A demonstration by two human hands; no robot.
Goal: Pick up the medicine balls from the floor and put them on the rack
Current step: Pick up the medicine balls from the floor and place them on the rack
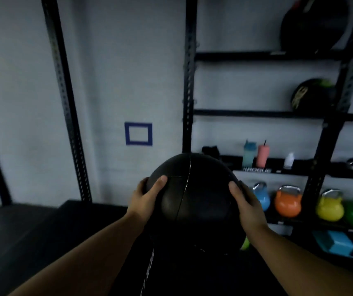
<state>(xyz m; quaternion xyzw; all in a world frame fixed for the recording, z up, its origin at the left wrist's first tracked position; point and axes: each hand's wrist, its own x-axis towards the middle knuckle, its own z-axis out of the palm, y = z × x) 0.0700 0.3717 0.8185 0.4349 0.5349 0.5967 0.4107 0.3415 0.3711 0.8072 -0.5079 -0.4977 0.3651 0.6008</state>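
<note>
Both hands grip one black ball (192, 189) between them: left hand (147, 196) on its left side, right hand (247, 202) on its right side, thumbs on the near face. Held ball is in the air, left of the rack (263, 113). Rack shelves, far right: two balls (312, 95) on the upper shelves, bottles (255, 155) on the middle one, kettlebells (287, 201) below.

Medicine ball (192, 189) up between both hands, left hand (147, 196) and right hand (247, 201) on its flanks; rack (256, 113) behind, kettlebells (287, 201) lined low at right.
</note>
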